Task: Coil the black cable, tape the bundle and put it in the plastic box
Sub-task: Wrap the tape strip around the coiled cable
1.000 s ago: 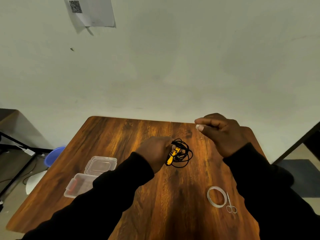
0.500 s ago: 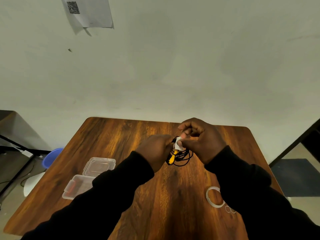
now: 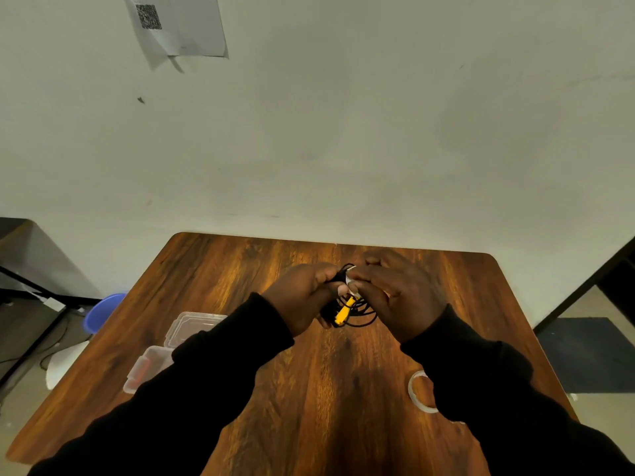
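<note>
Clear plastic box [image 3: 178, 341] sits open at the table's [image 3: 240, 269] left edge; left hand [image 3: 302, 297] grips the coiled black cable [image 3: 357, 312] just above mid-table; right hand [image 3: 398, 293] pinches a bit of white tape [image 3: 349, 275] against the bundle; tape roll [image 3: 417, 389] lies far right, half under the sleeve.

Above the middle of the wooden table [image 3: 240, 269], the left hand [image 3: 302, 297] grips a coiled black cable [image 3: 357, 312] with a yellow plug, and the right hand [image 3: 402, 293] pinches a small white piece of tape [image 3: 350, 274] against the top of the coil. An open clear plastic box [image 3: 192, 326] sits at eight o'clock from the hands, near the table's left edge. A roll of clear tape [image 3: 417, 391] lies at five o'clock, partly hidden by the right sleeve.
</note>
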